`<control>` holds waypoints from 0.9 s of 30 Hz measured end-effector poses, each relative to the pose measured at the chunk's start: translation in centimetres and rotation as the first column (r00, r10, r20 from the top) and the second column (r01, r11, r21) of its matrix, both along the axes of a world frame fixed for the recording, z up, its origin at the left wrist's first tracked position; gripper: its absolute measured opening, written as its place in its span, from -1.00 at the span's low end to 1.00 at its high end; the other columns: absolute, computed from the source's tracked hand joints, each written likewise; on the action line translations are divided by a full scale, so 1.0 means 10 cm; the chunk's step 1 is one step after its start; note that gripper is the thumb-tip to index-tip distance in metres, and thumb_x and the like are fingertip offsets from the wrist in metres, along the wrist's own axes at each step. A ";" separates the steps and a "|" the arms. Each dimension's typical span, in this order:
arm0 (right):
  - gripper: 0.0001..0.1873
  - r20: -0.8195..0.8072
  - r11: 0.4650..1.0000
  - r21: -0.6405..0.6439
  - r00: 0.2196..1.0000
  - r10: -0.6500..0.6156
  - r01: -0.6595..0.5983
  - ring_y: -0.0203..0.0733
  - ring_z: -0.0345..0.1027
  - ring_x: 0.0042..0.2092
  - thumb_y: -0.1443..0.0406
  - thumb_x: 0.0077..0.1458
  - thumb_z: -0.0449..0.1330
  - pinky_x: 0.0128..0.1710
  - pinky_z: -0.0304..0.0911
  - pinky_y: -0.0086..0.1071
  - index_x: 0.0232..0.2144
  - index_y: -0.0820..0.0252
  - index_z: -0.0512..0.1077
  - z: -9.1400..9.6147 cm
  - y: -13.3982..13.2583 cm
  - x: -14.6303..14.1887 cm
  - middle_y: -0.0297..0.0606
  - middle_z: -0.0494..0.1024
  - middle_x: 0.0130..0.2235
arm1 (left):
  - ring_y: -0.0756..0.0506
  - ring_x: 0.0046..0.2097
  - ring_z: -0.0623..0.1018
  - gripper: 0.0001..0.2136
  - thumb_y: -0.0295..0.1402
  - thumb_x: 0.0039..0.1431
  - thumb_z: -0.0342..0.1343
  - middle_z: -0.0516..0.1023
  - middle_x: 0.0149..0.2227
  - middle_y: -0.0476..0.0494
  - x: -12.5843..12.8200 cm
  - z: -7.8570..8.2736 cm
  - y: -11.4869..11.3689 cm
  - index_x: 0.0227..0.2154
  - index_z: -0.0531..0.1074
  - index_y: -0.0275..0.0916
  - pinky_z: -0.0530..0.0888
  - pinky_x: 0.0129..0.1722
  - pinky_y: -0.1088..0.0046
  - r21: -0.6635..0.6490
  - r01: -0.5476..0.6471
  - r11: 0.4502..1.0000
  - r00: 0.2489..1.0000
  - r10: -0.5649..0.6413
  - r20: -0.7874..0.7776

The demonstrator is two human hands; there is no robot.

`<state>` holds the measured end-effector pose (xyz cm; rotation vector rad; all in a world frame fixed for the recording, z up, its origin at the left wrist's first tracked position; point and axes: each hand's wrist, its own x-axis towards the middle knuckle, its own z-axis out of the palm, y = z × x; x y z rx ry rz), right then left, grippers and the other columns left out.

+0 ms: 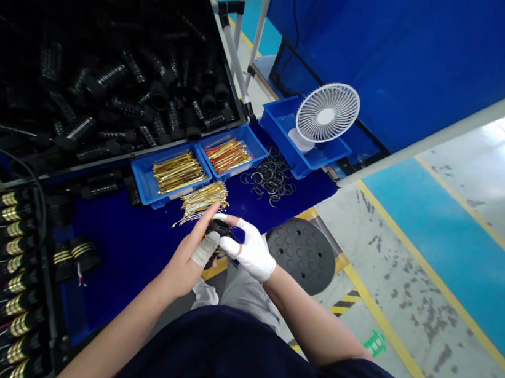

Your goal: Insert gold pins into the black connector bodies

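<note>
Head view. The left hand (183, 266), bare with white tape (205, 249) wrapped around its fingers, and the right hand (250, 248), in a white glove (257, 259), are closed together around a small black plastic part (218, 230), gripping it from both sides; its exact form is hidden by the fingers. The left index finger extends forward, its tip just below a loose gold-coloured wire bundle (201, 201) lying on the blue-covered desk (115, 275). Beyond the hands stand two blue bins (144, 187) of gold-coloured wires, with a pile of metal rings (269, 177) to the right of the bundle. Further ahead lies a black case (127, 87) of ribbed black parts. Left of the hands are rows of gold-banded black parts (9, 264). A white fan (327, 113) stands ahead and to the right.
</note>
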<state>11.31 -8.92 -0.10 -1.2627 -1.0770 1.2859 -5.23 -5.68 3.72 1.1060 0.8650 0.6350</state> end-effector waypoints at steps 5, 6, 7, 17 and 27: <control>-0.54 0.107 0.976 0.180 0.989 0.101 -0.119 -0.03 0.48 -0.03 0.05 -0.06 0.43 0.09 0.31 -0.18 -0.10 0.06 0.58 0.07 0.11 -0.03 -0.24 0.61 -0.09 | -0.10 -0.36 0.60 -0.33 -0.17 0.12 0.34 0.64 -0.17 -0.16 0.03 -0.08 -0.07 0.29 0.31 -0.08 0.47 -0.45 0.54 -0.148 -0.209 0.967 0.974 0.219 0.058; -0.54 0.096 0.973 0.181 0.987 0.130 -0.146 -0.04 0.49 -0.07 0.04 -0.09 0.45 0.05 0.33 -0.19 -0.14 0.07 0.60 0.07 0.12 -0.03 -0.24 0.62 -0.13 | -0.07 -0.50 0.55 -0.31 -0.06 0.12 0.31 0.63 -0.31 -0.13 0.05 -0.10 -0.08 0.29 0.30 -0.10 0.42 -0.57 0.54 -0.235 -0.177 0.956 0.978 0.198 0.067; -0.53 0.081 0.971 0.174 0.985 0.150 -0.162 -0.04 0.49 -0.10 0.02 -0.13 0.47 0.03 0.34 -0.20 -0.17 0.09 0.61 0.06 0.13 -0.02 -0.25 0.62 -0.17 | -0.04 -0.61 0.48 -0.30 0.05 0.13 0.25 0.60 -0.44 -0.10 0.06 -0.12 -0.10 0.28 0.30 -0.13 0.35 -0.66 0.54 -0.316 -0.127 0.940 0.985 0.157 0.074; -0.67 0.407 0.953 0.117 0.889 0.209 -0.278 -0.13 0.52 -0.13 0.07 0.21 0.24 -0.04 0.37 -0.30 -0.10 0.13 0.57 -0.06 0.35 0.21 -0.25 0.63 -0.18 | 0.08 -0.75 0.21 -0.45 0.17 0.27 -0.05 0.44 -0.58 -0.03 0.06 -0.20 0.03 -0.15 0.50 -0.25 0.32 -0.75 0.53 -0.759 0.179 0.626 0.867 0.264 0.422; -0.84 0.966 0.985 -0.115 0.247 0.080 0.129 -0.04 0.52 -0.12 0.36 0.21 0.19 -0.06 0.38 -0.22 -0.17 0.25 0.52 -0.51 1.07 0.94 0.02 0.49 0.00 | -0.05 -0.39 0.61 -0.69 -0.29 0.36 0.06 0.62 -0.23 -0.25 0.10 -0.15 0.14 0.09 0.39 -0.29 0.59 -0.01 0.06 -0.745 -0.083 0.662 0.873 0.409 0.266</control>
